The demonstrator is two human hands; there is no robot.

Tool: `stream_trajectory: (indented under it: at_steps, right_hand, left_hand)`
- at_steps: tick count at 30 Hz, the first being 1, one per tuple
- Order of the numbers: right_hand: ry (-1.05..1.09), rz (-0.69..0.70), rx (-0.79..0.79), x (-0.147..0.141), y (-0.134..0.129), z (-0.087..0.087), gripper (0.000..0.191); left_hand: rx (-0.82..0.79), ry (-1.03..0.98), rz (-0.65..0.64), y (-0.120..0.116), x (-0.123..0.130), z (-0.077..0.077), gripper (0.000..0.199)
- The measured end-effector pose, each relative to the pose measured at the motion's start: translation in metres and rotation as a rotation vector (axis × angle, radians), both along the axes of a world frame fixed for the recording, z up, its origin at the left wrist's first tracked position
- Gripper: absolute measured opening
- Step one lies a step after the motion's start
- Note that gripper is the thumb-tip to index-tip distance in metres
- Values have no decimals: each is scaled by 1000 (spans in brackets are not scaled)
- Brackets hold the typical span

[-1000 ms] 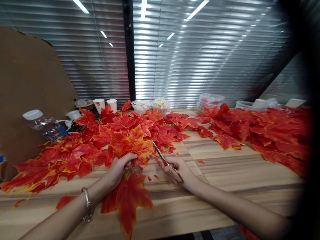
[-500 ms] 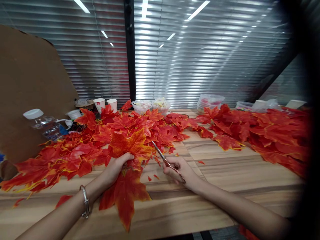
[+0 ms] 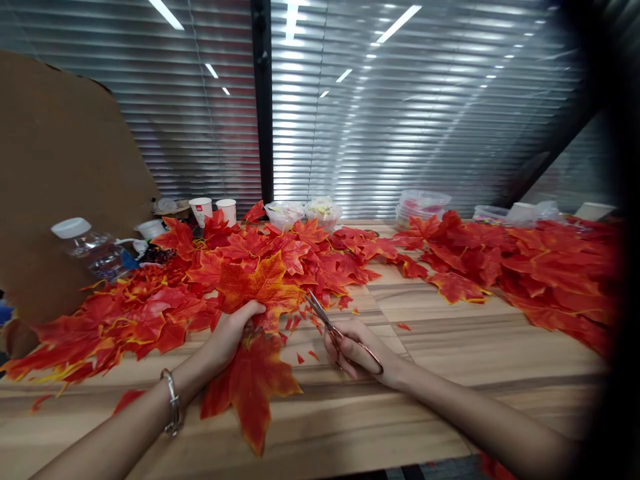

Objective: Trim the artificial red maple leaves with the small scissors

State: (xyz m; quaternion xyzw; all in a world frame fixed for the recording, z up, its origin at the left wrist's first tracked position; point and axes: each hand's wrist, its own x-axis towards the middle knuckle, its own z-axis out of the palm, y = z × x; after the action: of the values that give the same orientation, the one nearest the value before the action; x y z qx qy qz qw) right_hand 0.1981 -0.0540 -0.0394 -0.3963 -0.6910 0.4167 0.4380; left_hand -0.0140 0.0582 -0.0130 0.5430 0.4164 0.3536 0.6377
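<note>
My left hand (image 3: 240, 331) pinches an orange-red maple leaf (image 3: 263, 287) near its base, thumb on top. Below that hand a darker red leaf (image 3: 257, 383) hangs over or lies on the wooden table (image 3: 450, 347). In my right hand (image 3: 357, 350) is a pair of scissors (image 3: 327, 323) with copper-coloured handles; the blades are slightly parted and their tips are beside the right edge of the held leaf. Small red scraps (image 3: 301, 358) lie on the table between the hands.
Red leaves (image 3: 150, 307) are heaped at the left and centre, and another pile (image 3: 540, 267) spreads on the right. A plastic bottle (image 3: 93, 250) leans at the left. Paper cups (image 3: 227, 211) and clear tubs (image 3: 423, 203) stand along the back, before the blinds.
The scissors have opened, their blades and handles now parted. Their tips have shifted slightly downward, and the fingers of my right hand have spread with the handles. My left hand has barely moved.
</note>
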Motion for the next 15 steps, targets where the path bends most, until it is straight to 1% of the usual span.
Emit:
stream_trajectory:
  at_steps: [5, 8, 11, 15]
  right_hand:
    - [-66, 18, -17, 0, 2, -4, 54]
    - [-78, 12, -12, -1, 2, -4, 53]
    - [-83, 1, -11, -1, 1, -2, 54]
    - [-84, -13, 5, -2, 0, -1, 54]
  left_hand:
    - [-3, 5, 20, 2, 0, 0, 25]
    - [39, 52, 21, 1, -1, -1, 25]
    - [87, 121, -25, -2, -1, 0, 27]
    - [167, 193, -86, -11, -1, 6, 25]
